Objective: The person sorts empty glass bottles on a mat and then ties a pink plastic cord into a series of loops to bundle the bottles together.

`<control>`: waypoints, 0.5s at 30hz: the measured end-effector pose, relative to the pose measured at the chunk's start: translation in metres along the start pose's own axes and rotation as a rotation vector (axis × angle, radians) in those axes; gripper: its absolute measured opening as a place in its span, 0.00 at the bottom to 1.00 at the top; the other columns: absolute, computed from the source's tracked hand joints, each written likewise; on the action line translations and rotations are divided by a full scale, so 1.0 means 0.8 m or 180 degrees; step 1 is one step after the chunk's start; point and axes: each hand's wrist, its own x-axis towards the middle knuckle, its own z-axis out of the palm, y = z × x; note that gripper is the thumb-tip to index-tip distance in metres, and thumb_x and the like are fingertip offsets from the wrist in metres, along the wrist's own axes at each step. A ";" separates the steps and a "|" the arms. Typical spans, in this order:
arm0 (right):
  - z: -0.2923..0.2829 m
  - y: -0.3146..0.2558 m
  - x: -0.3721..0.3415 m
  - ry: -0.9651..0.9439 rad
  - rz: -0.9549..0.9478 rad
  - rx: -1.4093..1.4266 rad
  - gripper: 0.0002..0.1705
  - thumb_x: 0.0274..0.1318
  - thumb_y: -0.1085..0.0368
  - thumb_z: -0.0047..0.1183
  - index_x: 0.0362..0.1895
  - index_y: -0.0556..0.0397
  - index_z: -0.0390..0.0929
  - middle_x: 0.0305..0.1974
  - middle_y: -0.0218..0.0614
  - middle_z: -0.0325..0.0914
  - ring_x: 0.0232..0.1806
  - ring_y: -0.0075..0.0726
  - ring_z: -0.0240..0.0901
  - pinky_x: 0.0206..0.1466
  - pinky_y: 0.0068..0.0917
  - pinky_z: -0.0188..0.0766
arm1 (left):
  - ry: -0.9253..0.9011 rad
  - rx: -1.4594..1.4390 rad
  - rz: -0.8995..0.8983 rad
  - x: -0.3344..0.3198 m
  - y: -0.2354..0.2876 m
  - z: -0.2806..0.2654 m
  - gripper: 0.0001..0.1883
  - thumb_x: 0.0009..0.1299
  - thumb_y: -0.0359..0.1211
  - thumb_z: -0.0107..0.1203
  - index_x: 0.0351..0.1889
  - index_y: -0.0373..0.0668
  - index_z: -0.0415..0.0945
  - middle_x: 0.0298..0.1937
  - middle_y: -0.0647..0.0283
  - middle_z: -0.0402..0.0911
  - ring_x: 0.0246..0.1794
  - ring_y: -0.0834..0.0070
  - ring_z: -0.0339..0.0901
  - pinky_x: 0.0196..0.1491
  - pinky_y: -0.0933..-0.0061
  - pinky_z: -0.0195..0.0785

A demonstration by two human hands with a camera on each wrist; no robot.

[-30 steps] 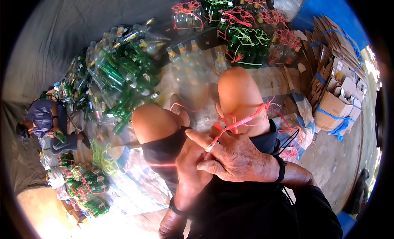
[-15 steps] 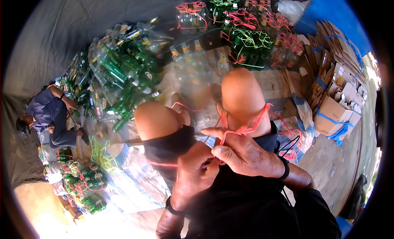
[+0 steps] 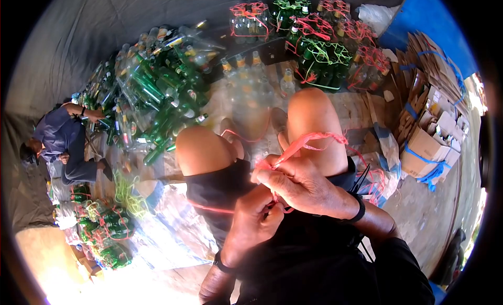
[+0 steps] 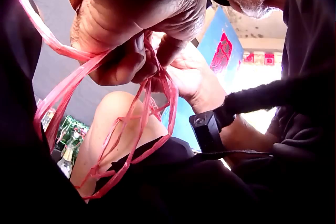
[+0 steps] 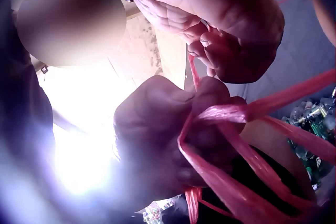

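Note:
Both hands work on pink plastic string [image 3: 309,140] above the lap, close together. My left hand [image 3: 254,216] has its fingers curled and pinches the string; in the left wrist view, strands [image 4: 126,134] hang below that hand in loose loops. Just right of it and farther forward, my right hand [image 3: 301,187] grips the string between curled fingers and thumb, with a length of it arching over the right knee [image 3: 314,113]. In the right wrist view, a short taut piece of string [image 5: 193,71] runs between the two hands.
Beyond the knees stand clear bottles [image 3: 243,77] and tied bottle bundles [image 3: 322,61]. A heap of loose bottles [image 3: 152,90] lies left, beside another person [image 3: 60,137] sitting. Green string [image 3: 128,197] and more bundles [image 3: 110,226] lie nearer; flattened cardboard [image 3: 432,121] is stacked right.
My right hand's pointing fingers have curled in, and the string at it now arches higher. My left hand has shifted slightly right. The other person's arm has stretched out to the bottle heap.

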 end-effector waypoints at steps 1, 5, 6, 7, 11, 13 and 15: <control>0.002 0.001 0.003 -0.0007 -0.0001 -0.0007 0.17 0.77 0.61 0.48 0.48 0.64 0.80 0.28 0.27 0.73 0.28 0.17 0.69 0.32 0.20 0.68 | -0.0047 0.0108 0.0095 0.001 0.001 -0.001 0.03 0.66 0.19 0.53 0.35 0.34 0.75 0.29 0.64 0.73 0.25 0.83 0.66 0.29 0.78 0.64; 0.002 0.001 0.009 -0.0189 -0.0022 -0.0234 0.16 0.76 0.62 0.49 0.43 0.64 0.80 0.25 0.29 0.72 0.28 0.21 0.71 0.31 0.23 0.68 | 0.0040 -0.0372 0.0015 -0.001 -0.001 0.004 0.01 0.70 0.20 0.54 0.36 0.33 0.75 0.30 0.64 0.75 0.28 0.81 0.69 0.32 0.78 0.66; 0.001 0.000 0.010 -0.0247 0.0220 -0.0095 0.15 0.75 0.63 0.49 0.42 0.64 0.81 0.26 0.31 0.72 0.28 0.22 0.72 0.32 0.24 0.69 | 0.0052 -0.0285 0.0133 0.000 0.000 0.004 0.03 0.74 0.23 0.54 0.36 0.33 0.75 0.30 0.63 0.75 0.29 0.80 0.70 0.34 0.76 0.68; 0.002 0.008 0.011 -0.0256 0.0224 -0.0102 0.15 0.75 0.63 0.49 0.42 0.64 0.81 0.26 0.31 0.72 0.28 0.22 0.72 0.32 0.24 0.69 | 0.0063 -0.0198 0.0249 0.000 0.001 0.004 0.07 0.78 0.26 0.54 0.36 0.33 0.75 0.30 0.63 0.76 0.30 0.79 0.72 0.35 0.75 0.69; -0.014 0.007 0.021 -0.0221 0.0648 0.0095 0.18 0.75 0.58 0.50 0.43 0.62 0.83 0.29 0.30 0.77 0.32 0.22 0.73 0.38 0.22 0.71 | 0.0017 -0.0487 0.0016 -0.005 -0.009 0.006 0.13 0.81 0.32 0.53 0.35 0.33 0.75 0.30 0.62 0.76 0.30 0.77 0.73 0.37 0.72 0.70; -0.022 0.023 0.032 -0.0028 0.0562 0.0166 0.18 0.75 0.55 0.51 0.45 0.58 0.83 0.28 0.25 0.74 0.28 0.17 0.68 0.31 0.20 0.66 | 0.0029 -0.0442 -0.0060 -0.005 -0.006 0.004 0.16 0.83 0.35 0.50 0.35 0.33 0.75 0.30 0.61 0.77 0.30 0.76 0.74 0.37 0.72 0.71; -0.031 0.003 0.048 0.0091 0.1199 0.0532 0.18 0.72 0.55 0.53 0.39 0.58 0.83 0.32 0.30 0.81 0.34 0.21 0.78 0.36 0.22 0.73 | 0.0033 -0.0459 -0.0011 -0.003 -0.006 0.002 0.15 0.83 0.35 0.50 0.35 0.33 0.75 0.30 0.61 0.77 0.30 0.75 0.74 0.37 0.72 0.70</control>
